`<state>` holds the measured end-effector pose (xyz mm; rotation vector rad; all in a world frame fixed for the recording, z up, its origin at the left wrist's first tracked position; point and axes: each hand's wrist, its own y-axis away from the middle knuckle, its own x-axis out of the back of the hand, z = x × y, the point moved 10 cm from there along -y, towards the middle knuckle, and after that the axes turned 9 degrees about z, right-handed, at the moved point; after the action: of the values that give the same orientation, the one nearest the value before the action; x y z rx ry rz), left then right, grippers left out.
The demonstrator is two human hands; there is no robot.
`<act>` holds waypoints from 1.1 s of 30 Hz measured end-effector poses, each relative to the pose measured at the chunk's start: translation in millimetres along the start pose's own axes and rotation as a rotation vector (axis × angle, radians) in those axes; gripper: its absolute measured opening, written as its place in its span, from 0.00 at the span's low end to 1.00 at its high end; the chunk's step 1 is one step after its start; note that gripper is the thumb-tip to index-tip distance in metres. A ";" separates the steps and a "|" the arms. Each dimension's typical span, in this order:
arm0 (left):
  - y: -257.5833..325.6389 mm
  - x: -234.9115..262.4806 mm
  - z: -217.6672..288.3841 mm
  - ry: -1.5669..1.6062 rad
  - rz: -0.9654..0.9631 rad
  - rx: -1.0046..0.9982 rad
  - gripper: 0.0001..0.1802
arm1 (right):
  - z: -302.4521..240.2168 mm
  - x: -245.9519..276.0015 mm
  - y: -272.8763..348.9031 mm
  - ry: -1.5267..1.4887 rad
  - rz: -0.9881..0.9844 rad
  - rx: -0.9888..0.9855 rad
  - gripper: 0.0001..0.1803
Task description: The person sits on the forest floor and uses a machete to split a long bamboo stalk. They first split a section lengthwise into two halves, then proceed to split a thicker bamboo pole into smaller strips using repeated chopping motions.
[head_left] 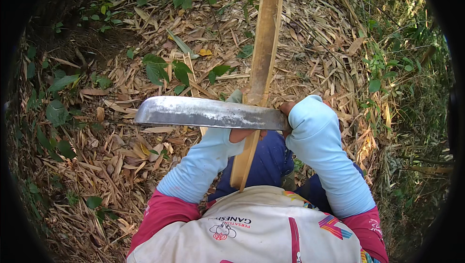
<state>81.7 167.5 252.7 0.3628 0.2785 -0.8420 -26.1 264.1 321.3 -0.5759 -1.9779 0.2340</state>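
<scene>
1. Head view: the machete (208, 112) served as the landmark. Its broad metal blade lay crosswise, blunt far end to the person's left, its face dark grey with whitish patches.
2. Workpiece: the split bamboo strip (266, 40) passed behind the machete nearly at a right angle. Its longer section extended above the machete; its shorter section ended below it, near the white shirt (271, 246). Contact between cutting edge and bamboo could not be determined.
3. Left hand (239, 135): partly hidden behind the machete; its grip was closed around the bamboo strip, with fingers showing just below the blade.
4. Right hand (287, 109): located at the machete's right end; its grip was closed on that end. The handle was hidden by hand and sleeve.
5. Clothing: light-blue sleeves (315, 137) covered both forearms below the machete. Dark blue trousers (269, 154) were visible between them.
6. Ground: dry leaf litter (121, 166) surrounded the machete on the ground. A yellow leaf (205, 52) and green leaves (156, 69) lay or grew above its left half.
</scene>
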 end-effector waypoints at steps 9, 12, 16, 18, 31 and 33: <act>15.2 -25.3 20.9 -0.453 -0.014 -0.234 0.60 | 12.0 -19.6 7.7 0.045 -0.065 0.027 0.21; 11.3 -34.7 21.4 -0.421 0.049 -0.366 0.62 | 23.5 -25.7 6.4 0.078 -0.146 -0.014 0.19; 13.5 -40.5 15.2 -0.530 0.129 -0.270 0.61 | 36.6 -27.4 8.2 0.055 -0.237 -0.108 0.16; 14.5 -41.7 16.0 -0.520 0.155 -0.330 0.61 | 36.6 -24.5 5.3 0.089 -0.263 -0.132 0.15; 20.2 -34.0 -8.4 -0.608 0.201 -0.017 0.33 | 38.7 -18.8 12.1 -0.002 -0.033 -0.047 0.15; 22.6 -51.6 15.9 -0.772 0.025 -0.323 0.38 | 35.7 -25.5 14.0 -0.019 -0.059 -0.023 0.14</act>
<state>67.7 209.3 291.2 -0.2691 -0.3084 -0.8376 -44.1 266.6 279.0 -0.5312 -2.0148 0.1808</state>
